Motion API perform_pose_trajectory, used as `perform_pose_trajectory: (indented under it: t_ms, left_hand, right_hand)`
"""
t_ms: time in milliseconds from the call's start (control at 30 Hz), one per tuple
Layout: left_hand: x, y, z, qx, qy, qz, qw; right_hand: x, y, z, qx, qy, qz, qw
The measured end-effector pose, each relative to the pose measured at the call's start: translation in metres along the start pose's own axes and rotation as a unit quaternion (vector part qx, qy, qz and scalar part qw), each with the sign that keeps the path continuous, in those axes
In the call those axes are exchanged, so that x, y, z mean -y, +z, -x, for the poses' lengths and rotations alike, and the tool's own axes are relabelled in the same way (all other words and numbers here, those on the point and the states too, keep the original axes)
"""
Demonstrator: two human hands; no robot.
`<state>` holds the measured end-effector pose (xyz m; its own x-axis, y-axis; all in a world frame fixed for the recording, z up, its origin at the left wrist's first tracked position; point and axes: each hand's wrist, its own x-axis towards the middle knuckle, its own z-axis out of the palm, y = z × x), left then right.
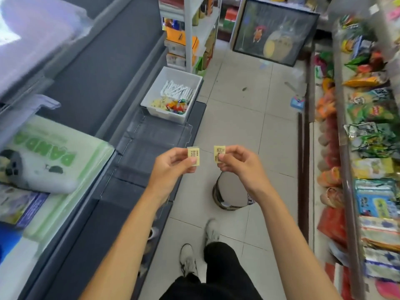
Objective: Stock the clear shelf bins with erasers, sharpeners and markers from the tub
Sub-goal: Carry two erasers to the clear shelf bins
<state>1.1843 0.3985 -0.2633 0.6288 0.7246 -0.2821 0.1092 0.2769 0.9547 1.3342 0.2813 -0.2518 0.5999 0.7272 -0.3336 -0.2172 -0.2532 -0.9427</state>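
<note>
From the head view, both hands are raised at the centre of the picture, over the edge of the dark shelf and the tiled floor (238, 109). The left hand (173, 165) has its grip narrowed on a small cream eraser (193, 155), pinched between thumb and fingertips with its printed face up. The right hand (240, 163) has its grip closed the same way on a second cream eraser (219, 153), held just beside the first but apart from it.

At 11 o'clock from the hands sits the white tub (151, 94) on the shelf. Inside it, white wrapped markers (177, 90) lie toward the far side, more cream erasers (158, 103) at the near left, and a heap of small bright pieces, probably sharpeners (176, 107), at the near right. Touching the tub's near side and reaching to just beyond the hands stand the clear shelf bins (155, 135); their walls are faint, and no contents can be made out in them.

At 9 o'clock lies a green and white pack printed PANDA (54, 156). At 5 o'clock stands a round stool (231, 191), and at 3 o'clock racks of snack bags (368, 118) line the aisle.
</note>
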Motion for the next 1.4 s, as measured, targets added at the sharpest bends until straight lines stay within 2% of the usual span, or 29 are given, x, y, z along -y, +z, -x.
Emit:
perform_pose_trajectory:
  t_ms: [367,500,800,1167,1400]
  left_hand:
    - [-0.032,0.023,-0.147,-0.038,-0.030,-0.040,0.998]
    - [-0.045,0.027,-0.190,-0.063,-0.024,-0.049,0.997]
    - [-0.062,0.001,-0.249,-0.160,-0.021,-0.012,0.987]
    - [-0.053,-0.045,-0.338,-0.229,-0.045,0.049,0.971]
    - [-0.045,-0.063,-0.354,-0.287,-0.057,0.081,0.953]
  right_hand:
    - [0.024,-0.024,-0.167,0.042,0.020,-0.027,0.999]
    - [0.038,-0.021,-0.225,0.077,0.022,0.007,0.997]
    - [0.067,0.021,-0.314,0.156,0.025,0.034,0.987]
    - [0.089,0.067,-0.416,0.196,0.054,0.087,0.975]
    - [0.094,0.095,-0.460,0.258,0.076,0.114,0.956]
